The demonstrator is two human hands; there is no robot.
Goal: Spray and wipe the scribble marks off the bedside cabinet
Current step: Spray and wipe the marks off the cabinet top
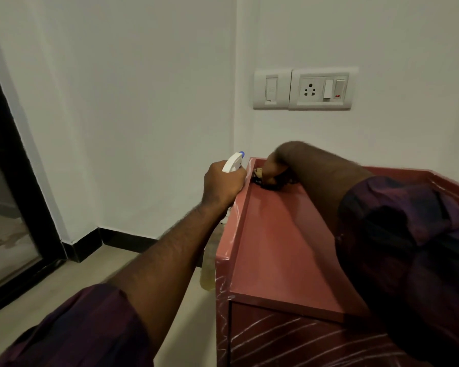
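Progress is partial, we judge: black marks [265, 184] show at the far corner of the cabinet [276, 247] top, where our right hand [274, 165] curls round a cloth [258, 171], and white scribbles [276, 337] cover the front. Our left hand [221, 185] grips the spray bottle [232, 162] just beside the cabinet's left rim. The glossy red top stands against a white wall, below a socket plate [321, 88], on a pale floor [51, 300].

The only view came from a wide-angle camera worn on the person's head, looking forward and down. It faced the wall corner [235, 75] and sat close above the bedside cabinet [276, 234], whose top filled the lower right of the frame. The switch plate [305, 88] lay ahead, the floor [96, 268] lower left.
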